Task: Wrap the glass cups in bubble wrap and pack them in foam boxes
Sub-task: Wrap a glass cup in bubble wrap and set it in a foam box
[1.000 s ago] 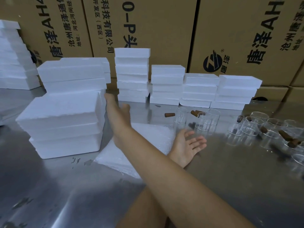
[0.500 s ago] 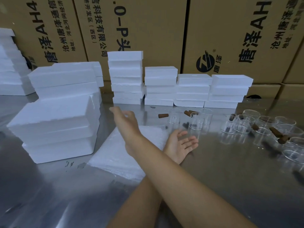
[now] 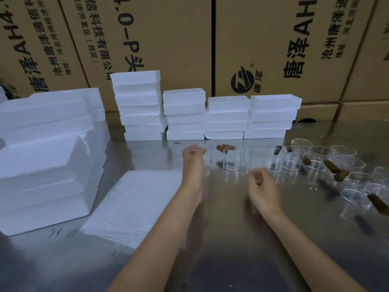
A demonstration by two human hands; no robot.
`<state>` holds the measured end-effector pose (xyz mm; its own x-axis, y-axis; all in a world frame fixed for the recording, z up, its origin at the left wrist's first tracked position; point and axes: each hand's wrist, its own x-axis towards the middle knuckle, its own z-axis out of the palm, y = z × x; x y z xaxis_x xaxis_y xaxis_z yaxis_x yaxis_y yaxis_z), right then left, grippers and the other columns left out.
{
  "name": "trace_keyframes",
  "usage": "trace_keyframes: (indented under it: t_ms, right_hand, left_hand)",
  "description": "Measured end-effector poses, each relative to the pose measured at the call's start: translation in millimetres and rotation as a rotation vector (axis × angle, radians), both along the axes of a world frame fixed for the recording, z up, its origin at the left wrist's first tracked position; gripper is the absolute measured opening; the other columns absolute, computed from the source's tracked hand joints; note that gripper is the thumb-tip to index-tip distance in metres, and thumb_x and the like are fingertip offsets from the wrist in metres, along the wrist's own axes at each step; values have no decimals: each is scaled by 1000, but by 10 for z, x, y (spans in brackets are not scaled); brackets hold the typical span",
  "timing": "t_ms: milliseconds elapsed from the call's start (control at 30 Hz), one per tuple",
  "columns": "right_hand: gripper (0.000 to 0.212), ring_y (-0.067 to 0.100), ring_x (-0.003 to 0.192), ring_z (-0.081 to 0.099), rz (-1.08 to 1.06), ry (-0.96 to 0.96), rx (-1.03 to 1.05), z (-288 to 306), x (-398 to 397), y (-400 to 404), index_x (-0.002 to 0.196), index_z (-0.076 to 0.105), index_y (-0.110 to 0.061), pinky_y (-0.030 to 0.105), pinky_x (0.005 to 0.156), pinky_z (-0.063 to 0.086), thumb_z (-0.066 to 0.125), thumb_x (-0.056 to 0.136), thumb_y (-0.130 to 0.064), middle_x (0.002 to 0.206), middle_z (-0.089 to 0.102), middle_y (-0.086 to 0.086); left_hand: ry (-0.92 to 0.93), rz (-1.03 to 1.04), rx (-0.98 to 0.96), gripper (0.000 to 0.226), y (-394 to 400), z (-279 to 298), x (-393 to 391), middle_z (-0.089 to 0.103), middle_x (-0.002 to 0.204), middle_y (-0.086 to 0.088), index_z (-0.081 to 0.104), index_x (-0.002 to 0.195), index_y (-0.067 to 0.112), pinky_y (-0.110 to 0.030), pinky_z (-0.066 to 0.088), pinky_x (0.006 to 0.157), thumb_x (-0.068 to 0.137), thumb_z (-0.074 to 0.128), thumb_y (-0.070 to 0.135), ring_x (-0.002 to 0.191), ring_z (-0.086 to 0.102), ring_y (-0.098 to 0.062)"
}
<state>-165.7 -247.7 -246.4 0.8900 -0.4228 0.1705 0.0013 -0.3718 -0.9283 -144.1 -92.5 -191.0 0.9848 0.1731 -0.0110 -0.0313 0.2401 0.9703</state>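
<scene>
Fingers of your left hand [image 3: 192,153] and right hand [image 3: 262,182] hang loosely curled, holding nothing, above the shiny metal counter [image 3: 231,239]. Clear glass cups [image 3: 232,160] stand just beyond them; the white bubble-wrap sheet [image 3: 134,205] lies left, white foam boxes [image 3: 185,114] stacked behind.

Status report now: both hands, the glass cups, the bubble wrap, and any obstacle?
Left hand and right hand loosely curled, holding nothing. Glass cups unwrapped on table, just beyond hands. Bubble wrap flat beside left forearm. Brown stoppers scattered among cups.
</scene>
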Motion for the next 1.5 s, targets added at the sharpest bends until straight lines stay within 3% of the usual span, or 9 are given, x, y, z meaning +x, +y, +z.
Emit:
trace_keyframes:
  t_ms: [67,200,300,400,633,867,1100,1400,1500]
  right_hand:
    - [16,21,98,63,-25,0,72,-55,42,-117,103,62,-16,28,79,41,51,95,-7,94,65,-6]
    - [17,17,89,63,-34,6,96,-50,135,-140,99,64,-20,28,72,45,52,93,-10,89,65,-7]
    - [17,11,82,63,-31,-36,115,-90,130,-134,92,64,-24,27,69,47,54,92,-10,84,65,-10]
    - [21,9,74,62,-32,-40,90,-108,130,-125,84,61,-30,27,63,45,55,90,-11,74,65,-11]
    - [18,-11,76,57,0,-8,24,-79,112,-129,83,58,-34,16,58,39,53,89,-17,74,65,-14]
    - [23,-1,76,61,-7,-17,33,-92,134,-117,83,59,-35,31,71,52,58,88,-13,78,66,-11]
    - [24,-2,78,60,0,-36,19,-136,156,-131,82,60,-35,25,68,49,59,87,-12,77,66,-12]
    - [15,-5,77,59,18,-39,38,-145,151,-148,84,61,-32,25,63,43,56,89,-19,85,61,-33]
    - [17,2,72,62,11,-51,37,-138,155,-149,82,61,-31,26,62,44,55,88,-16,76,66,-17]
  left_hand:
    - [-29,98,189,40,67,207,288,45,135,-4,41,136,24,-36,48,92,97,48,19,99,54,-16]
    - [-117,210,558,44,153,521,898,40,135,-6,38,139,20,-30,44,70,96,48,18,88,55,-18]
    - [-155,220,911,51,146,684,1361,38,138,-16,37,141,13,-39,49,89,93,56,19,115,54,-33]
    - [-155,284,1233,65,187,844,1826,28,151,-16,31,147,11,-45,38,107,90,62,19,137,33,-36]
    - [-78,268,1661,83,436,1076,2542,0,167,-7,10,156,8,-50,18,120,92,60,24,153,0,-26]
    - [-98,174,1806,81,397,964,2813,17,163,-8,16,156,15,-57,7,120,91,61,28,151,11,-26]
    - [-285,324,1922,62,361,997,2704,39,139,-14,43,143,13,-55,27,112,85,64,12,132,34,-33]
    - [-571,444,1747,56,383,1150,2204,45,136,-15,43,144,13,-50,31,106,91,61,14,126,41,-34]
    - [-673,481,1699,56,381,1143,1816,45,136,-13,43,144,14,-47,31,104,91,60,16,126,41,-32]
